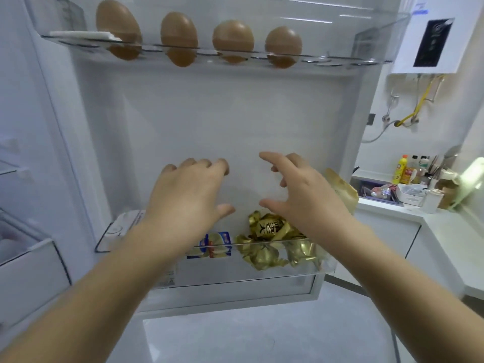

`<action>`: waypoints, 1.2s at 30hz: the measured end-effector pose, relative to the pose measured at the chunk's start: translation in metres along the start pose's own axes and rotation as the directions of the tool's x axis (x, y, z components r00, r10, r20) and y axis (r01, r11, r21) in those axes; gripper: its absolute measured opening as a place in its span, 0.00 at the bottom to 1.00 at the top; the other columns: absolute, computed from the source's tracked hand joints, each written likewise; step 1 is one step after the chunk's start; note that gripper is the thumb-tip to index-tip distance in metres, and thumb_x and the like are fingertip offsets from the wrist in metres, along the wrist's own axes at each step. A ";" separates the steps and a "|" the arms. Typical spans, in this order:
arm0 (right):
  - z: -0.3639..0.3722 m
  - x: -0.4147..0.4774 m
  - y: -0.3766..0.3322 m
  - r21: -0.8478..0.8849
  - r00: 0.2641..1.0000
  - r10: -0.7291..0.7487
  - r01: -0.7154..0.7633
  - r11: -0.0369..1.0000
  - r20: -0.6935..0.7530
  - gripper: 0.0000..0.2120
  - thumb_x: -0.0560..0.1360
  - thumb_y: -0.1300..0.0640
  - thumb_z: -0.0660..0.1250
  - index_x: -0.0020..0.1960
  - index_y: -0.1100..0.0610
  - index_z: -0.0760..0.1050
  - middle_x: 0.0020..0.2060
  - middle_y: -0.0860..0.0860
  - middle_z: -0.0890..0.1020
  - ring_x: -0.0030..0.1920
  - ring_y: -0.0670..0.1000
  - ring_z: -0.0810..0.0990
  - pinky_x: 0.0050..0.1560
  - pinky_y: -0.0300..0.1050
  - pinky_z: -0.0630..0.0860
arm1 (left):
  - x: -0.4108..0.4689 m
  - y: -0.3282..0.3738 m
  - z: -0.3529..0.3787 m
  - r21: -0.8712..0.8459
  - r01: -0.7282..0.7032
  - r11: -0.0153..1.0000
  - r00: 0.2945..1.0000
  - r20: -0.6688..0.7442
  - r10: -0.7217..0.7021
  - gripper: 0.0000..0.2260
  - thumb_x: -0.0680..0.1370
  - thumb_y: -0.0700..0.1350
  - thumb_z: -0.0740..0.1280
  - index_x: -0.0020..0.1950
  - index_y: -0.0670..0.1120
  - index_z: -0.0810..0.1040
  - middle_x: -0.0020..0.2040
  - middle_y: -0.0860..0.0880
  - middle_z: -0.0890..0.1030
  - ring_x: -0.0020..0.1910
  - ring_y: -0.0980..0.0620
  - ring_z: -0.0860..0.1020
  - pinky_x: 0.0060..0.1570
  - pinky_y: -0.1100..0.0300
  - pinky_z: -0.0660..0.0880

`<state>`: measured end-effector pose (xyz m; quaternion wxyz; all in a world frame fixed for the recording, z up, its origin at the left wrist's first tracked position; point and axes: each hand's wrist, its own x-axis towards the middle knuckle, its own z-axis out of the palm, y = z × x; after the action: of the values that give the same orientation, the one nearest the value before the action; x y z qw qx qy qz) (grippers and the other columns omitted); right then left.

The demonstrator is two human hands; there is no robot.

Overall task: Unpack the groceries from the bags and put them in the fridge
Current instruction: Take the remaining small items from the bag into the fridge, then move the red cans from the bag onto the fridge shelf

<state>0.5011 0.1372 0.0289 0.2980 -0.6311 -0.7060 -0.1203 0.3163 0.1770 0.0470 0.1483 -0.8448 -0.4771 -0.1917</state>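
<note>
I face the inside of the open fridge door (222,113). Several brown eggs (232,39) sit in the clear top rack (366,61). The lower door bin (322,268) holds gold foil-wrapped packets (267,231), a small blue and yellow pack (217,243) and a white carton (117,229) at its left end. My left hand (188,195) and my right hand (301,195) hover above the bin with fingers loosely spread, holding nothing. A brown paper bag (340,189) shows behind my right hand.
The fridge interior with shelves and a drawer (23,258) lies to the left. To the right, a white counter (445,226) carries bottles (403,169), a dish rack and containers. A white water heater (432,40) hangs on the wall with pipes below.
</note>
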 end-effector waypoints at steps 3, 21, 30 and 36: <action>-0.014 -0.024 0.016 -0.179 0.989 -0.047 0.021 0.984 -0.140 0.39 0.67 0.53 0.77 0.74 0.50 0.64 0.62 0.53 0.74 0.59 0.55 0.73 0.57 0.53 0.74 | -0.010 0.035 0.008 -0.072 0.003 0.997 0.984 -0.176 -0.016 0.31 0.73 0.63 0.66 0.72 0.56 0.59 0.68 0.53 0.68 0.67 0.50 0.64 0.61 0.53 0.61; -0.169 -0.242 0.173 -0.601 0.912 0.373 -0.397 0.694 -0.172 0.58 0.64 0.40 0.77 0.76 0.40 0.36 0.77 0.52 0.34 0.76 0.60 0.30 0.69 0.65 0.33 | -0.046 0.335 0.025 -0.242 -0.239 0.941 0.964 -0.180 0.198 0.55 0.68 0.71 0.66 0.72 0.56 0.25 0.73 0.46 0.25 0.71 0.40 0.24 0.61 0.31 0.28; -0.224 -0.327 0.222 -0.654 0.811 0.563 -0.514 0.555 -0.159 0.54 0.72 0.37 0.68 0.71 0.38 0.22 0.71 0.51 0.22 0.71 0.60 0.21 0.67 0.66 0.28 | -0.063 0.447 0.036 -0.381 -0.429 0.819 0.903 -0.208 0.377 0.52 0.68 0.68 0.68 0.74 0.58 0.31 0.76 0.48 0.32 0.73 0.43 0.26 0.61 0.33 0.24; -0.247 -0.381 0.258 -0.676 0.692 0.697 -0.605 0.421 -0.186 0.55 0.72 0.37 0.68 0.70 0.40 0.21 0.71 0.52 0.22 0.72 0.61 0.23 0.71 0.68 0.35 | -0.064 0.520 0.057 -0.458 -0.540 0.706 0.838 -0.218 0.500 0.51 0.68 0.67 0.70 0.75 0.58 0.36 0.77 0.47 0.37 0.74 0.44 0.29 0.64 0.33 0.27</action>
<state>0.8261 -0.2649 -0.0468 0.0179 -0.9227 -0.3226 -0.2105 0.7452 -0.1066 -0.0683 -0.0101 -0.9451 -0.1467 -0.2919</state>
